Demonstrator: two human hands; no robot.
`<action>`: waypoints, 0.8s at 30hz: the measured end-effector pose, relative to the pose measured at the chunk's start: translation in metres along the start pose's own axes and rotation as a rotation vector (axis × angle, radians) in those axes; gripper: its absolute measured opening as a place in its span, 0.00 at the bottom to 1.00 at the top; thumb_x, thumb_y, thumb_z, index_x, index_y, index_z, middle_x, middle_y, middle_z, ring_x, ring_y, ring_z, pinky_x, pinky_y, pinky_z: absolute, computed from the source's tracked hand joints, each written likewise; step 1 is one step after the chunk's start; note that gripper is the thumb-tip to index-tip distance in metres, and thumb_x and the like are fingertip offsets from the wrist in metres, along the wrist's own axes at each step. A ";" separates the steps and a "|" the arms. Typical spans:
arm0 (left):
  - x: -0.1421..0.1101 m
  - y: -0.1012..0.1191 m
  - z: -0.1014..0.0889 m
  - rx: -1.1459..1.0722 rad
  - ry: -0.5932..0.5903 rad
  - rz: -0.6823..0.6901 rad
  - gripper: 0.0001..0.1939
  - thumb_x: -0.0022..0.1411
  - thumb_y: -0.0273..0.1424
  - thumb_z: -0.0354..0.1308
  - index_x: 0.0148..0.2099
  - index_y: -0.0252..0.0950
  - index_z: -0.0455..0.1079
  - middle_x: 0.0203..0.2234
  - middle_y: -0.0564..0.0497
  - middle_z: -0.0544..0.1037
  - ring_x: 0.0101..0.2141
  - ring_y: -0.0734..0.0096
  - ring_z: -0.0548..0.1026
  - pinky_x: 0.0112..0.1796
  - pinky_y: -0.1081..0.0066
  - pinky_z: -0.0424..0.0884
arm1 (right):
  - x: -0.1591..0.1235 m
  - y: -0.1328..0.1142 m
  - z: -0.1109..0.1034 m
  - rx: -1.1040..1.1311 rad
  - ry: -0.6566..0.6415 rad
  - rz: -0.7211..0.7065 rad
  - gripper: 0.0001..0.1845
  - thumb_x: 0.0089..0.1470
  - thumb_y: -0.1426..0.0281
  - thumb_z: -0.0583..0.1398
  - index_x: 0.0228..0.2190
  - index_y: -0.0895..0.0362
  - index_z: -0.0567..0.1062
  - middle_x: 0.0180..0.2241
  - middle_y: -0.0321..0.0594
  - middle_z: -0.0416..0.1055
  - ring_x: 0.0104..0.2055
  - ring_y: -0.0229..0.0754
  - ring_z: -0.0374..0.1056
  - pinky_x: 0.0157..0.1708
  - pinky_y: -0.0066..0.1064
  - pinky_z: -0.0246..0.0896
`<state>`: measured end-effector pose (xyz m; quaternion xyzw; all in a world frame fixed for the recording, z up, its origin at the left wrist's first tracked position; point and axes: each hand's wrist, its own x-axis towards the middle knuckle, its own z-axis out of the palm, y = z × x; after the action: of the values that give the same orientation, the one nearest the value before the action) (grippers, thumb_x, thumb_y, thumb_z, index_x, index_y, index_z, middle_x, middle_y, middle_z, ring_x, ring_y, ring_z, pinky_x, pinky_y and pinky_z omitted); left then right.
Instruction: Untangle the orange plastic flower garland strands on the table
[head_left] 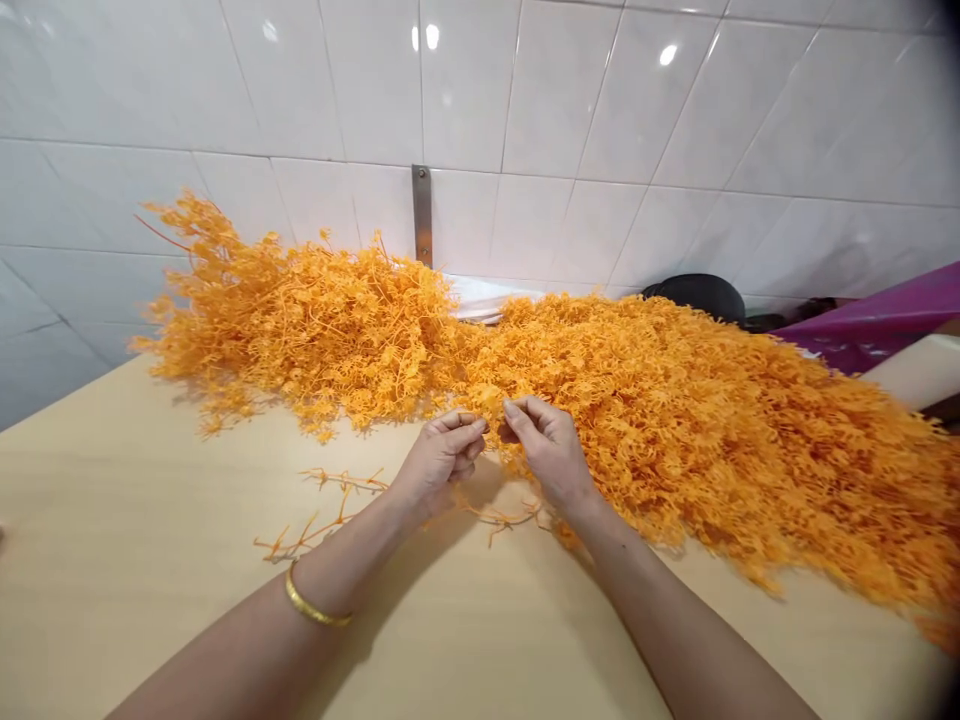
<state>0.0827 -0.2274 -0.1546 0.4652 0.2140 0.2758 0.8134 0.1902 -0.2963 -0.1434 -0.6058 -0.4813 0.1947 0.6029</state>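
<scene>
A big heap of orange plastic sprigs (675, 400) runs across the far side of a pale wooden table (150, 560). At the heap's near edge, my left hand (439, 460) and my right hand (544, 450) meet, fingertips pinched on one orange plastic sprig (491, 405) between them. A gold bangle (311, 607) circles my left wrist. Bare orange stems (337, 500) lie on the table just in front of my left hand, and more stems (510, 518) show under my right wrist.
White tiled wall (570, 120) rises behind the table, with a metal strip (422, 215) on it. A dark round object (697, 293) and purple sheeting (877, 320) sit at the back right. White plastic (480, 297) peeks out behind the heap.
</scene>
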 end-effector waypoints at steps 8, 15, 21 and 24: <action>0.000 -0.009 -0.001 0.049 0.056 -0.011 0.13 0.46 0.37 0.59 0.25 0.33 0.60 0.11 0.60 0.57 0.12 0.87 0.46 0.14 0.79 0.39 | -0.005 0.007 0.007 -0.132 -0.037 0.028 0.12 0.48 0.64 0.54 0.19 0.58 0.63 0.17 0.31 0.59 0.20 0.32 0.54 0.20 0.24 0.48; -0.005 -0.014 -0.006 0.075 0.102 -0.039 0.12 0.46 0.37 0.58 0.26 0.33 0.62 0.09 0.61 0.55 0.11 0.86 0.45 0.15 0.77 0.36 | 0.015 0.008 -0.038 0.055 0.527 0.075 0.10 0.48 0.63 0.53 0.21 0.56 0.62 0.15 0.29 0.57 0.18 0.32 0.55 0.20 0.25 0.53; -0.003 -0.016 -0.007 0.065 0.103 -0.045 0.15 0.48 0.41 0.56 0.28 0.33 0.63 0.10 0.60 0.57 0.11 0.86 0.45 0.15 0.76 0.36 | 0.009 -0.001 -0.036 -0.003 0.199 0.135 0.13 0.46 0.62 0.55 0.33 0.56 0.64 0.19 0.32 0.61 0.21 0.36 0.60 0.21 0.28 0.58; -0.004 -0.017 -0.008 0.054 0.112 -0.041 0.15 0.49 0.41 0.55 0.28 0.33 0.63 0.10 0.60 0.56 0.11 0.86 0.45 0.15 0.76 0.36 | 0.002 0.004 -0.019 -0.139 0.026 0.087 0.14 0.48 0.62 0.53 0.36 0.56 0.65 0.19 0.32 0.60 0.20 0.36 0.59 0.20 0.27 0.56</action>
<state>0.0791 -0.2315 -0.1726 0.4663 0.2759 0.2786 0.7930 0.2077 -0.3037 -0.1423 -0.6689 -0.4590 0.1791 0.5566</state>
